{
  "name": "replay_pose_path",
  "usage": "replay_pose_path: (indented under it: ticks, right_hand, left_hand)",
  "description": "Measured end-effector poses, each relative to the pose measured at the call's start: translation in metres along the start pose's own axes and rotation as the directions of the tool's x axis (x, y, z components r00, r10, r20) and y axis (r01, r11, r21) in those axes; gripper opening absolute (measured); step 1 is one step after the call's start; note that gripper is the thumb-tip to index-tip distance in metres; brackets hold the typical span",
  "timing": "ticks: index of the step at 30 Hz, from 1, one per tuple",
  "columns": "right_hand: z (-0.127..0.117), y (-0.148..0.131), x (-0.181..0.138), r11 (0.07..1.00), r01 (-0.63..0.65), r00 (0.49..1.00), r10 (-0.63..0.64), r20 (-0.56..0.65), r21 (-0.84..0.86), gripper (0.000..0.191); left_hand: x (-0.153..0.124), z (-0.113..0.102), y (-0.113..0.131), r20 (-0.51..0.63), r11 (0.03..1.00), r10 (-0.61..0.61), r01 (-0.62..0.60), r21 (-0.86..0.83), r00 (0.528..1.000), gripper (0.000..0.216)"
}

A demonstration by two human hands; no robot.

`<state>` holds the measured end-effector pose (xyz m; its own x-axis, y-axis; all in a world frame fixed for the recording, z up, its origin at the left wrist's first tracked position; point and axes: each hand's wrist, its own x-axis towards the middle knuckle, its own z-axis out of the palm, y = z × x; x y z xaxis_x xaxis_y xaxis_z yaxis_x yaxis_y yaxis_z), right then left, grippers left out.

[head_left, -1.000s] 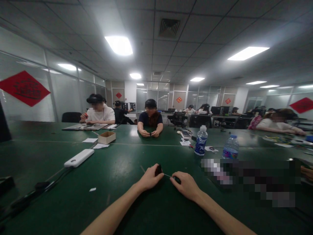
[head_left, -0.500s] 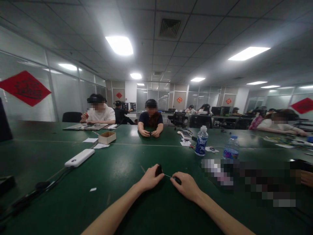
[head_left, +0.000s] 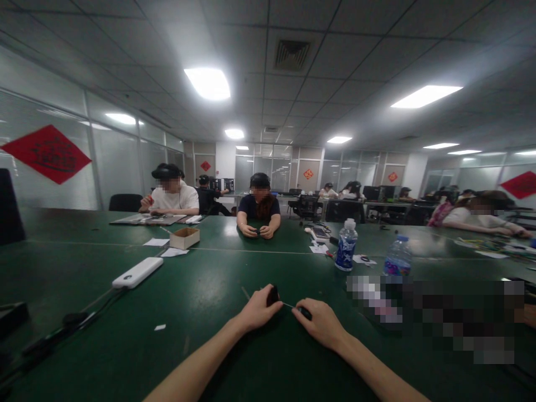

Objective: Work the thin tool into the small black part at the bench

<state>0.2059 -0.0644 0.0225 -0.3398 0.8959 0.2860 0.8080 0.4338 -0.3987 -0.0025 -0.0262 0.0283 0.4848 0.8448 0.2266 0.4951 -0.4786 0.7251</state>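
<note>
Both my hands rest on the green table (head_left: 196,312) in front of me. My left hand (head_left: 257,311) is closed on a small black object (head_left: 273,294) that pokes up above its fingers. My right hand (head_left: 320,322) pinches another small black piece (head_left: 305,312). A thin pale cord or wire (head_left: 287,305) runs between the two pieces. What the pieces are is too small to make out.
A white power bank (head_left: 137,272) with a cable lies to the left, a small cardboard box (head_left: 183,237) beyond it. Two water bottles (head_left: 346,245) stand to the right near a blurred patch. Other people sit across the table, one directly opposite (head_left: 258,212).
My hands hold the same pose. The view has tipped up slightly, so everything sits a little lower in the picture.
</note>
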Motion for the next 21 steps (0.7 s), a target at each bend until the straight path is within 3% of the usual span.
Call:
replay_pose_path:
  ticks: [21]
  right_hand:
    - [0.0012,0.0001,0.0011,1.0,-0.01,1.0,0.01,-0.01,-0.022,0.045]
  left_hand:
    - [0.0016,0.0021,-0.0039,-0.018,0.999,0.039,-0.039,0.02,0.999,0.029]
